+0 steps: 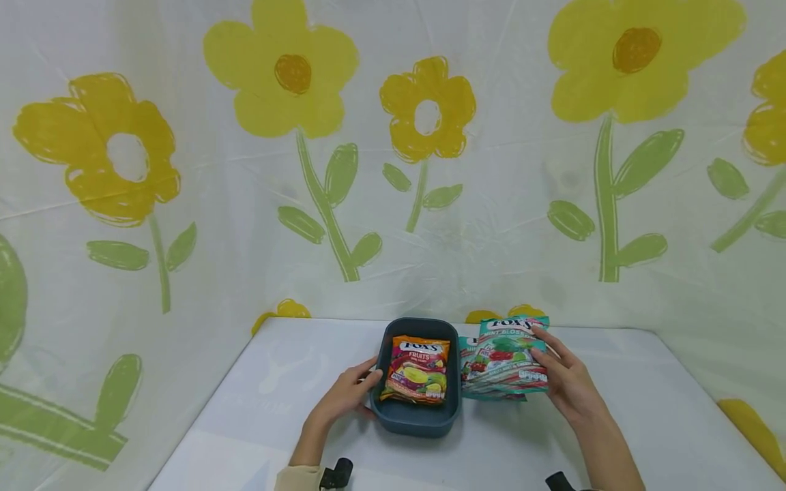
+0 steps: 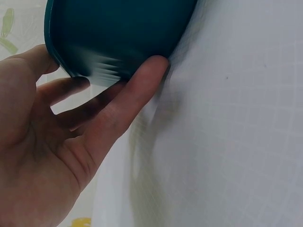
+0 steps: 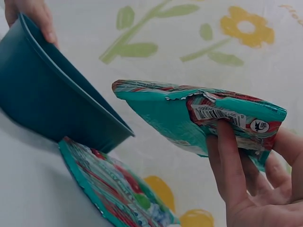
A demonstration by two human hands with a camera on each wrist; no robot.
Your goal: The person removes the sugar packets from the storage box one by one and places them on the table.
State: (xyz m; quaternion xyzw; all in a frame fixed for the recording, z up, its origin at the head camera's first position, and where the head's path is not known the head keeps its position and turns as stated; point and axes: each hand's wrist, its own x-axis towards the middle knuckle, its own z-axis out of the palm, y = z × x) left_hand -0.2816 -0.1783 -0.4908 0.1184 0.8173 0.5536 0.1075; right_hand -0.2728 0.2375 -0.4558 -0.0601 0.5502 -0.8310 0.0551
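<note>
A dark blue-green plastic tub [image 1: 417,426] stands on the white table. My left hand [image 1: 346,392] holds its left side, with one digit at the rim and the other fingers against the outer wall. Inside the tub lies an orange and red Fox's Fruits candy bag [image 1: 417,372]. To the right, my right hand [image 1: 568,378] grips a teal Fox's mint candy bag [image 1: 510,354] by its right edge, raised off the table. In the right wrist view, fingers press its barcoded back. Another teal candy bag [image 3: 118,184] lies below it, beside the tub, partly covered in the head view.
The white tabletop [image 1: 245,416] stretches to both sides of the tub. Just behind its far edge hangs a pale curtain [image 1: 491,259] printed with yellow flowers. Dark wrist cameras [image 1: 338,472] are worn on the arms.
</note>
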